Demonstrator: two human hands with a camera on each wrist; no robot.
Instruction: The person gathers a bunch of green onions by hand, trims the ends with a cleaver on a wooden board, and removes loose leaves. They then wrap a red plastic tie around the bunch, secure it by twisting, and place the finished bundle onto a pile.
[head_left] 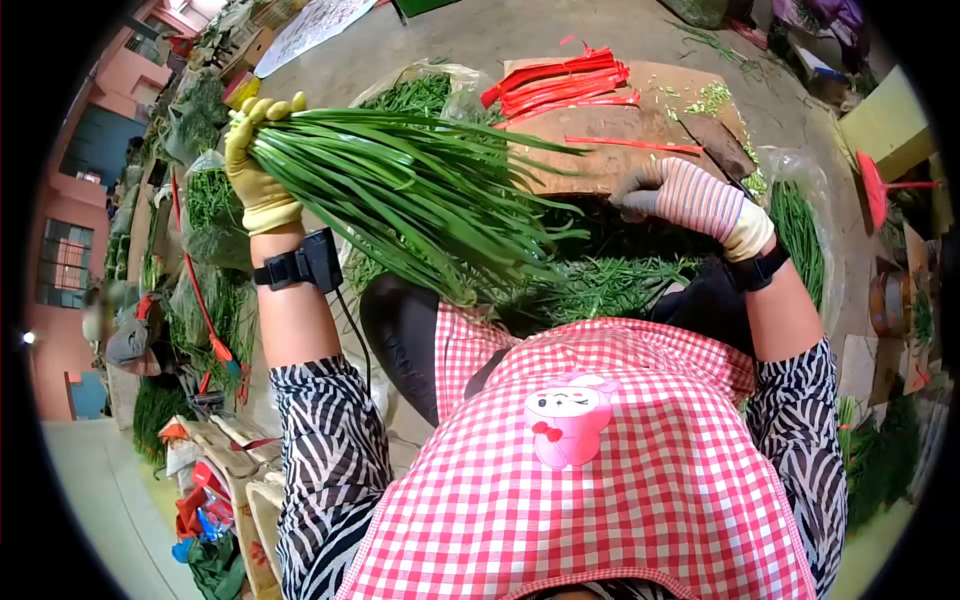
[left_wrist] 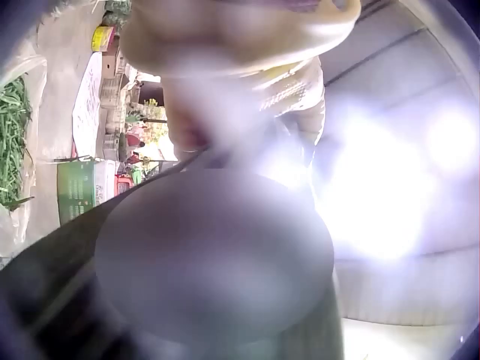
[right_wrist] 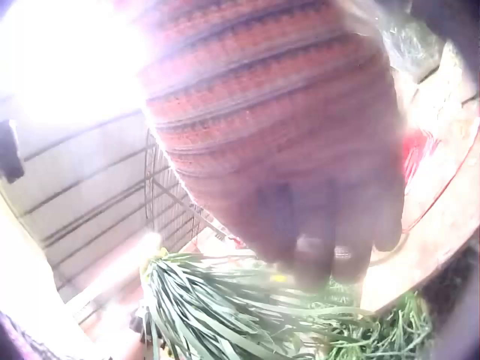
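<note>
A yellow-gloved left hand [head_left: 256, 165] grips a thick bunch of garlic chives [head_left: 400, 175] at its bundled end, raised at the left in the head view. The long green leaves fan out rightward across the lap toward the board. My right hand [head_left: 685, 195], in a striped glove, hovers by the near edge of the wooden board [head_left: 560, 150] with loosely bent fingers and no visible thing in them. In the right wrist view, the striped glove [right_wrist: 277, 112] stands over the chives' leaves [right_wrist: 210, 300]. The left wrist view is mostly blurred, with the yellow glove [left_wrist: 247, 45] at its top.
Red ties [head_left: 565, 85] lie piled on the board, with one loose strip [head_left: 635, 143] nearer me. A dark blade [head_left: 720, 150] and pale green scraps rest at its right. Loose greens [head_left: 600, 290] lie below; bagged greens [head_left: 795, 240] stand at the right.
</note>
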